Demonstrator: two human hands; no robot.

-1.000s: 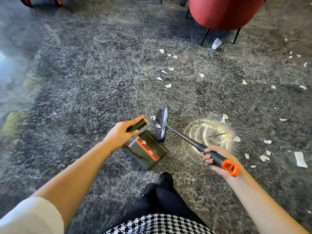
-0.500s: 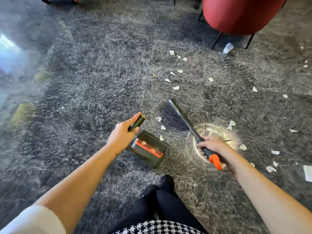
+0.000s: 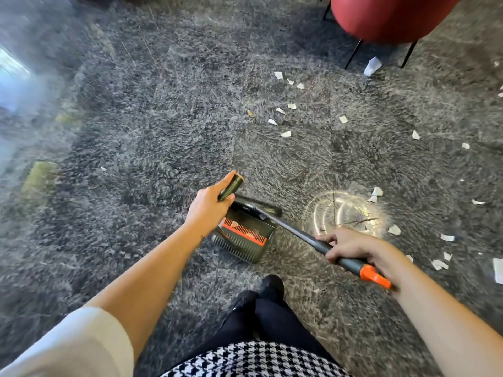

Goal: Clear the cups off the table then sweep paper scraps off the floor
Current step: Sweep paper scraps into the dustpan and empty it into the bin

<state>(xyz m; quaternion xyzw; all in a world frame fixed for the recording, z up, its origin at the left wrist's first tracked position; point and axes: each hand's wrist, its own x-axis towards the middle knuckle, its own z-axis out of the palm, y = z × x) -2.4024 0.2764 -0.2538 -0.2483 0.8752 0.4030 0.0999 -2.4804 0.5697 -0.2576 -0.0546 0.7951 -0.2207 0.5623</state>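
Shaggy grey carpet (image 3: 163, 118): left hand (image 3: 208, 210) grips dark plastic dustpan (image 3: 245, 238), right hand (image 3: 353, 246) black orange-tipped broom (image 3: 299, 235); pile prob. traps white paper scraps (image 3: 285, 134).

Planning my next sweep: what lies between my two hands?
Head view: the dustpan and the broom shaft lie between the left hand and right hand.

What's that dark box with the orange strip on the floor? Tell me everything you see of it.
A dustpan, dark and plastic-looking, with a ribbed near wall and an orange toothed strip across it. It sits on the grey carpet, mouth away from the person. The left hand grips its dark handle. The head of the broom lies at its far edge.
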